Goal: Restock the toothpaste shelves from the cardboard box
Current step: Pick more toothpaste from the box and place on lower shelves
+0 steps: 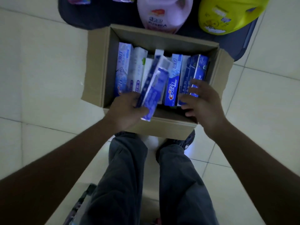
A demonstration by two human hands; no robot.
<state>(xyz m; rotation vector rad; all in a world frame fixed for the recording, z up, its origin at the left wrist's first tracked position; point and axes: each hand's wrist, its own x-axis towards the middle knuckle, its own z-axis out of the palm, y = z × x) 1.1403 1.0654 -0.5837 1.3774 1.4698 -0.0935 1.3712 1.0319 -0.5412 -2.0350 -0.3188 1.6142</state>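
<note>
Brown cardboard box (pixel 97 65) mid-frame, full of blue toothpaste packs (pixel 172 82), left hand (pixel 128 111) curled round a long blue-white pack (pixel 154 90), right hand (pixel 204 104) spread loose, touching a dark blue pack (pixel 200 65) at right

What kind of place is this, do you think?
Probably a shop aisle mid-restock: an open cardboard box of toothpaste cartons on a tiled floor, with a pink bottle and a yellow bottle on a low shelf beyond.
</note>
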